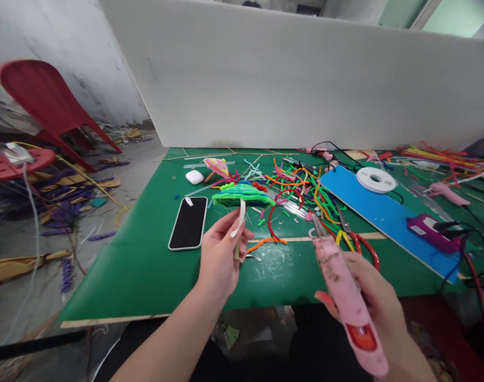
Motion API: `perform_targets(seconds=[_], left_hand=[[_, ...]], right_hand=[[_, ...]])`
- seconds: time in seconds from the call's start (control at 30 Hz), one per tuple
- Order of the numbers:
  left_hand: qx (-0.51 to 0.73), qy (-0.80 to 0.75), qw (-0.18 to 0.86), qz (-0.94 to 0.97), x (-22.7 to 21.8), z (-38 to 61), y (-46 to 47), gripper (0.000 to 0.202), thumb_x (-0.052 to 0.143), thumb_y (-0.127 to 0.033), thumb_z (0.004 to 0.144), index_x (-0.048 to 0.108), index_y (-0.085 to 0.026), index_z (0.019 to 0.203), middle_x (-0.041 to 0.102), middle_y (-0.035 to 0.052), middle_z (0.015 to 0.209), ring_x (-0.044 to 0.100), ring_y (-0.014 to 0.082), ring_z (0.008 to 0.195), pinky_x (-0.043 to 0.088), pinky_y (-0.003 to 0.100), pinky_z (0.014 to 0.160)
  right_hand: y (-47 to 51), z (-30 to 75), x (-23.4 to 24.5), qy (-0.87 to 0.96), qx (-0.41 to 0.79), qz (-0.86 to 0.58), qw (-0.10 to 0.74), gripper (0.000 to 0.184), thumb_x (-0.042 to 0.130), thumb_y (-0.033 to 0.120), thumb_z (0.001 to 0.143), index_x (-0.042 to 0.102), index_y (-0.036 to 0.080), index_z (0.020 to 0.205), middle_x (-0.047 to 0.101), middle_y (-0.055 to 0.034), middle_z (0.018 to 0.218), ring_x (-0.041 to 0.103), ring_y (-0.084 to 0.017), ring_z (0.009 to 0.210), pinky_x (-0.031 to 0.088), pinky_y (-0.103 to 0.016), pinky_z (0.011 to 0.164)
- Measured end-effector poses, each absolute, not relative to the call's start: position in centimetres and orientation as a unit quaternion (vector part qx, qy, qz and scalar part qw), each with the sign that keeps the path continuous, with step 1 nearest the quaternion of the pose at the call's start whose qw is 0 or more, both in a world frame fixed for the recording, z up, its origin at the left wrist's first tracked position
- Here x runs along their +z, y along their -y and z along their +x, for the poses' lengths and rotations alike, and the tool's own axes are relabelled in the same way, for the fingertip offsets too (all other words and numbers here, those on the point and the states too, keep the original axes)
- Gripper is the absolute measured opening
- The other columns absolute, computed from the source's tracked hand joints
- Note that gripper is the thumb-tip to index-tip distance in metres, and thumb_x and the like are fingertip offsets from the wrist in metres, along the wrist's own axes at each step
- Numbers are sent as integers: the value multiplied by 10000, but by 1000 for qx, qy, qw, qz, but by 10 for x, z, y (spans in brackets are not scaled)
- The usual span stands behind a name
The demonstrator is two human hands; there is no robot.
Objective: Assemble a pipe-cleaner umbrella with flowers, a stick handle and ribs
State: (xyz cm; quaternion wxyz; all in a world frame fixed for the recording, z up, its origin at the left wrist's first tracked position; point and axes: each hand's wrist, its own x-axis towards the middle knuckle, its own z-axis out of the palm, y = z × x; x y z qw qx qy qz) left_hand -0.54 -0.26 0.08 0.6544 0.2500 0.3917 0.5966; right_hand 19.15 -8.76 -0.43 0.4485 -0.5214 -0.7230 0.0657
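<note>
My left hand pinches the white stick of a small umbrella made of green and blue pipe cleaners, holding it upright above the green table. My right hand grips a pink hot glue gun, its metal nozzle pointing up and left, a short way to the right of the umbrella. The nozzle does not touch the umbrella.
A black phone and a white earbud case lie left of the umbrella. Loose coloured pipe cleaners, red-handled scissors, a blue board with a white tape roll and a second glue gun lie right. Red chairs stand at left.
</note>
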Motion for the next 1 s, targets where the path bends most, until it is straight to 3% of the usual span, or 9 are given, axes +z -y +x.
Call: perform_targets(seconds=[0.23,0.47,1.0], left_hand=[[609,-410,624,268,1,-3,8,314,735,-299,640,668,-162,915,526,-51,444,389,15,330,272,99,309],[618,-419,605,277,0,-2,12,319,753,-296,615,698,-173,903,546,-39,460,401,18,314,263,101,280],[633,-403,601,276,2,0,14,240,751,-255,618,708,-183,843,608,-19,534,415,11,317,289,98,281]], right_hand=[[82,171,-11,767,76,-454,447,278,570,40,700,565,182,939,606,-76,842,601,-202,754,492,-308,612],[73,159,-10,758,61,-452,467,198,532,60,740,569,171,900,613,-89,800,589,-186,706,474,-297,568],[70,157,-13,755,40,-439,485,214,503,26,744,573,170,887,616,-83,751,580,-181,710,473,-301,578]])
